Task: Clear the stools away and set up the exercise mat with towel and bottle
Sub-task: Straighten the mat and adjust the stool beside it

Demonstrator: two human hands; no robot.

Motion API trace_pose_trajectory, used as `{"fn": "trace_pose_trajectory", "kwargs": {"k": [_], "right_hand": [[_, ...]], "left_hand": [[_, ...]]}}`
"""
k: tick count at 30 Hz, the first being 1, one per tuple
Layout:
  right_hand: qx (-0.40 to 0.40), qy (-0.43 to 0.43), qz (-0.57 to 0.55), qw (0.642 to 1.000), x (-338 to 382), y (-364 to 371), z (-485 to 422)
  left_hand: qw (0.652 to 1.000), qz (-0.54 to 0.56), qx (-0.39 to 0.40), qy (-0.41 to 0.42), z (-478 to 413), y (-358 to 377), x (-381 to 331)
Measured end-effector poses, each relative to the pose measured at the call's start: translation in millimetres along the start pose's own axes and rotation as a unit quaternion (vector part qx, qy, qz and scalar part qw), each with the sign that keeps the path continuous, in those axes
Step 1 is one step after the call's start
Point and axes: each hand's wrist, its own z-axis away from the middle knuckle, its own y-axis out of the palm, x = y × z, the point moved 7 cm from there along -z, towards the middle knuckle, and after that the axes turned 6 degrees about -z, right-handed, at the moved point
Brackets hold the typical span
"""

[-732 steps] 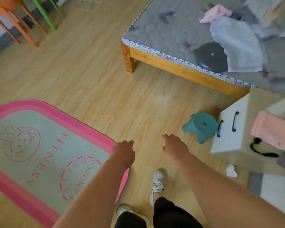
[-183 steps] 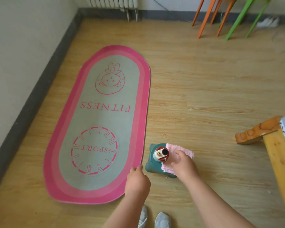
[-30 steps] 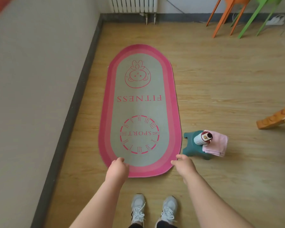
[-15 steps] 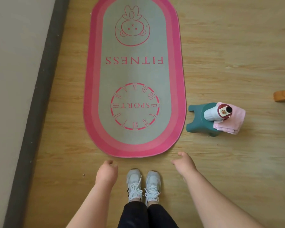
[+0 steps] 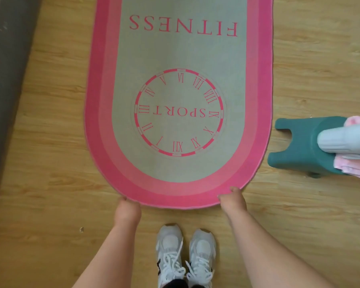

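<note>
A pink and grey oval exercise mat [image 5: 179,59] marked FITNESS and SPORT lies flat on the wood floor. Both hands grip its near curved edge: my left hand [image 5: 126,210] at the lower left of the curve, my right hand [image 5: 234,199] at the lower right, fingers tucked under the rim. Right of the mat stands a small teal stool [image 5: 299,146]. On it lies a folded pink towel [image 5: 355,169] with a pale bottle [image 5: 345,143] on top; both are cut off by the frame's right edge.
A dark grey baseboard [image 5: 6,80] and wall run along the left side. My white sneakers [image 5: 184,254] stand just behind the mat's near end. Wood floor [image 5: 50,163] surrounds the mat on all sides.
I have bent lower, so the mat looks larger. Both hands went from hovering just short of the mat's near edge to gripping it.
</note>
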Motion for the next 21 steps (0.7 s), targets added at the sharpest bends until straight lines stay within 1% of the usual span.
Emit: {"fn": "trace_pose_trajectory", "kwargs": {"k": [3,6,10,11,12,13,15,18,21], "right_hand": [[-0.02,0.028,-0.001,0.999,-10,10,-32],[-0.038,0.051,-0.033,0.997,-19,23,-65],[-0.034,0.09,-0.074,0.993,-39,42,-96],[-0.028,0.101,-0.086,0.991,-44,47,-102],[-0.023,0.112,-0.096,0.989,-50,51,-106],[-0.02,0.122,-0.104,0.987,-54,53,-109],[-0.02,0.144,-0.119,0.982,-60,56,-113],[-0.022,0.175,-0.178,0.968,-64,57,-112],[-0.014,0.194,-0.185,0.963,-66,59,-116]], "left_hand": [[0.999,0.026,0.006,-0.027,-30,20,3],[0.997,0.056,0.007,-0.054,-60,42,0],[0.993,0.091,0.015,-0.076,-85,67,-4],[0.993,0.081,0.01,-0.088,-85,68,-4],[0.993,0.055,-0.008,-0.1,-83,66,-1],[0.991,0.056,-0.026,-0.119,-82,64,3],[0.985,0.083,-0.028,-0.149,-83,67,14],[0.97,0.172,0.037,-0.166,-95,90,26],[0.961,0.205,0.018,-0.183,-102,87,32]]}}
